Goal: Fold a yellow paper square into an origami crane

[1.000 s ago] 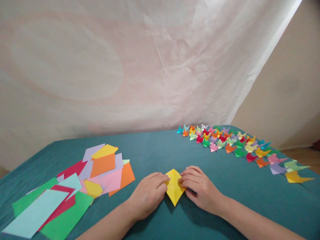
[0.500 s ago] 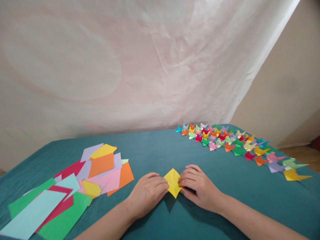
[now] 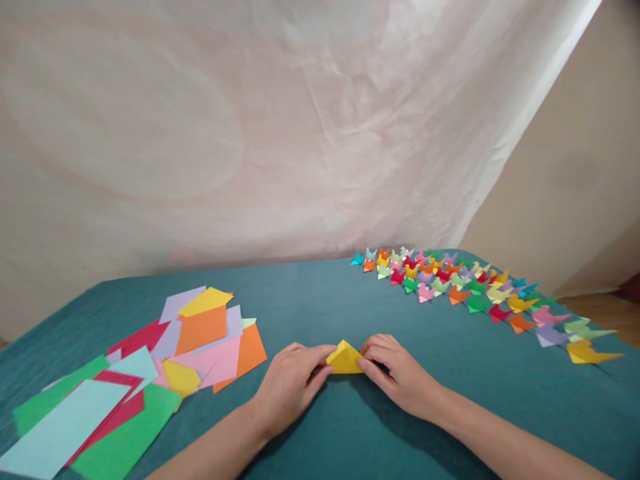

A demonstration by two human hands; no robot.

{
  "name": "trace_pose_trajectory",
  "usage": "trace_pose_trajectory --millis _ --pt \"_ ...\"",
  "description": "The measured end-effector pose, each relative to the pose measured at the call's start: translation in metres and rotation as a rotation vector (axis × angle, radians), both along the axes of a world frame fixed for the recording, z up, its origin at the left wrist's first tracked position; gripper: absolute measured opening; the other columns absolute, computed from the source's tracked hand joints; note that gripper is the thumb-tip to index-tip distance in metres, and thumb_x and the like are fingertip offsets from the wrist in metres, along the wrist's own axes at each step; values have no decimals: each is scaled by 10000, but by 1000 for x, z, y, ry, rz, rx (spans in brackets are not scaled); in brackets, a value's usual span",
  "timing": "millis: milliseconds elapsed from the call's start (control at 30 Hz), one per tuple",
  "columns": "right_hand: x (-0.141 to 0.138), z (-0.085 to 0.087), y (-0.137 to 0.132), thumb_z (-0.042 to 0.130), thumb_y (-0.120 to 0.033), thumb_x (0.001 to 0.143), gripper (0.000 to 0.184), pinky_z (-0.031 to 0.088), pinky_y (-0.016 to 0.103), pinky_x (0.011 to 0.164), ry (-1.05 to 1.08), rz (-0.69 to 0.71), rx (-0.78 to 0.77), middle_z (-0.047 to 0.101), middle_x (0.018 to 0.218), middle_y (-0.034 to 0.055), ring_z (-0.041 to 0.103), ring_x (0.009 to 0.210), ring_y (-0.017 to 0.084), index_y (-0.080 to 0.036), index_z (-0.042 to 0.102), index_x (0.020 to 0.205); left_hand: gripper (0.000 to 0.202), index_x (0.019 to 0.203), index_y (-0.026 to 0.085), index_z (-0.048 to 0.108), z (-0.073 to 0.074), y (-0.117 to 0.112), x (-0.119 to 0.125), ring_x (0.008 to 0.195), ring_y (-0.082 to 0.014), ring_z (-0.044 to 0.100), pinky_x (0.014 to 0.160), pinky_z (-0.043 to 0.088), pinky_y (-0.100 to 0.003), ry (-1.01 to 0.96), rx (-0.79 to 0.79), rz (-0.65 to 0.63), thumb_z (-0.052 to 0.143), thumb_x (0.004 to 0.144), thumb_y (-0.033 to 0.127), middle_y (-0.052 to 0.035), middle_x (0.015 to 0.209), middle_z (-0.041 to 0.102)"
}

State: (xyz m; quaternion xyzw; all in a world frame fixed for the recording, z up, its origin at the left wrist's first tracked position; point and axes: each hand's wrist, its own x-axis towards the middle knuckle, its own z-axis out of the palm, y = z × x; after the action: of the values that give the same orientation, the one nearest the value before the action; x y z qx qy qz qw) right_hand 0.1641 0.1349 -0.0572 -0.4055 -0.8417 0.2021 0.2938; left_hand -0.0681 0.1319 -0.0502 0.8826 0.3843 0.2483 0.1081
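A small yellow origami paper [image 3: 345, 360], folded into a triangle with its point away from me, is held between my two hands at the front middle of the table. My left hand [image 3: 293, 382] pinches its left corner between thumb and fingers. At the right corner, my right hand [image 3: 395, 373] grips the paper the same way, thumb on the near side. The fingertips cover both corners.
Loose coloured paper sheets [image 3: 120, 400] lie overlapping on the left of the green-covered table [image 3: 300, 300]. Rows of small folded paper birds [image 3: 460, 293] stand along the right side. A pale curtain [image 3: 280, 133] hangs behind the table.
The yellow paper has gone from an upright diamond shape to a triangle, its lower half folded up. Both thumbs now press at its near corners.
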Motion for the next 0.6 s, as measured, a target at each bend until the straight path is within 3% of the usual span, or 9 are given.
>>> trace_pose_trajectory --millis 133,333,467,600 --pt "-1 -3 2 502 -232 893 205 398 315 766 28 -57 -47 574 858 35 520 835 164 -184 554 700 281 1204 249 487 -1 1 -1 849 -169 608 779 461 -312 18 3 -2 459 924 267 -19 974 667" --pt "-2 -6 5 520 -227 877 204 413 326 767 35 -79 -40 550 872 38 508 848 170 -178 548 681 335 1257 211 471 11 -8 4 1168 -221 493 973 395 -400 154 136 -125 426 930 266 -83 1278 539" --pt "-2 -7 5 503 -223 884 205 423 331 758 34 -75 -8 545 860 39 510 840 172 -181 550 689 529 1391 191 312 21 -17 11 1308 -237 348 1072 293 -431 301 79 -223 424 923 413 -92 1417 395" --pt "-2 -8 5 495 -228 889 212 433 331 748 37 -84 8 540 853 40 511 830 171 -184 545 688 594 1407 176 284 21 -20 12 1336 -236 300 1107 230 -433 349 32 -243 366 920 506 -99 1447 342"
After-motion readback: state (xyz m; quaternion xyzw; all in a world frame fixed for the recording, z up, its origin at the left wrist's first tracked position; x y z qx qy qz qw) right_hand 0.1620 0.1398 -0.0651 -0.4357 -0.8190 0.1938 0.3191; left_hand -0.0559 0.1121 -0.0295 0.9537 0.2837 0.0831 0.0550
